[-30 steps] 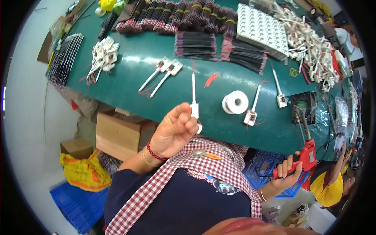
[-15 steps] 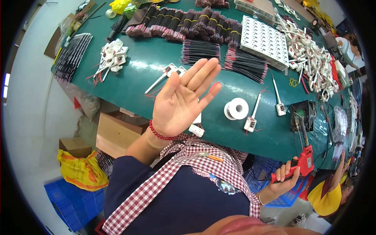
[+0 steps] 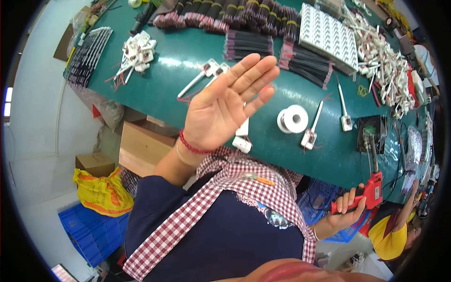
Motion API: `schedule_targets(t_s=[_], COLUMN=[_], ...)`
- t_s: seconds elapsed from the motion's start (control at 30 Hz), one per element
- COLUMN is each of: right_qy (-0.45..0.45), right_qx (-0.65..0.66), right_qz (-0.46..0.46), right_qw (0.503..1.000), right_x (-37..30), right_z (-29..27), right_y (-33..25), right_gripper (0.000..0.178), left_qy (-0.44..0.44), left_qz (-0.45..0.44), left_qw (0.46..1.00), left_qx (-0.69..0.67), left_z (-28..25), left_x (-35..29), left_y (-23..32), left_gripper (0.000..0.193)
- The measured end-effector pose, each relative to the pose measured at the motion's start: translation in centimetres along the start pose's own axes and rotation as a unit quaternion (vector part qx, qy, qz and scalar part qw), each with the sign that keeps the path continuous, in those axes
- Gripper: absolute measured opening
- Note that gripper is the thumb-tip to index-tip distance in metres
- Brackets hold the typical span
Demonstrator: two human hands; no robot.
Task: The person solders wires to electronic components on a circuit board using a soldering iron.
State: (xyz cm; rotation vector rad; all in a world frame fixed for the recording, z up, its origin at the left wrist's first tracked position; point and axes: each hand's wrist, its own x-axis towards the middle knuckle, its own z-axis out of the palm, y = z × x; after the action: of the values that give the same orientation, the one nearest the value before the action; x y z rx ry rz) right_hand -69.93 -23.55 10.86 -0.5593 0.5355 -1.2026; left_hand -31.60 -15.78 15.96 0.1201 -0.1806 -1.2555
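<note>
My left hand [image 3: 221, 110] is raised above the green table edge, palm toward me, fingers stretched out, nothing in it. A red beaded bracelet circles its wrist. My right hand [image 3: 348, 211] is wrapped round the handle of a red soldering gun [image 3: 372, 191], whose long metal tip points up toward a small black fan [image 3: 369, 136]. Between the hands stand a spool of solder wire [image 3: 296, 118] and a white stick-shaped part with a small box end and thin wires [image 3: 310, 137]. Another such part [image 3: 345, 120] lies farther right. More white parts [image 3: 242, 141] lie partly behind my left hand.
Bundled dark wires [image 3: 225, 14] line the table's far side, with loose wire stacks [image 3: 249, 45] before them. A white tray of many small pieces [image 3: 329, 37] and a large pile of white parts [image 3: 385, 75] are right. A co-worker in yellow [image 3: 389, 237] is at far right.
The view has shifted slightly, so the table's things sit a little farther right and higher. My left hand's fingers have bent a little; my right hand still grips the soldering gun.
</note>
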Motion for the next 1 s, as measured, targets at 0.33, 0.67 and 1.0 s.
schedule_targets(t_s=[0.33,0.67,1.0], right_qy=[-0.03,-0.018,-0.027], right_qx=[-0.023,-0.023,-0.019], right_qz=[0.043,0.042,0.051], right_qw=[0.998,0.999,0.998], right_x=[1.3,0.6,1.2], right_z=[0.7,1.3,1.4], right_y=[0.3,0.7,0.8], right_gripper=[0.039,0.039,0.039], left_qy=[-0.163,-0.12,-0.049], left_qz=[-0.022,-0.024,-0.007], left_qw=[0.335,0.447,0.496], left_qx=[0.928,0.886,0.867], left_z=[-7.8,-9.4,-10.9], left_x=[-4.8,-6.1,-8.6], left_y=[0.2,1.5,2.0], left_gripper=[0.062,0.054,0.071])
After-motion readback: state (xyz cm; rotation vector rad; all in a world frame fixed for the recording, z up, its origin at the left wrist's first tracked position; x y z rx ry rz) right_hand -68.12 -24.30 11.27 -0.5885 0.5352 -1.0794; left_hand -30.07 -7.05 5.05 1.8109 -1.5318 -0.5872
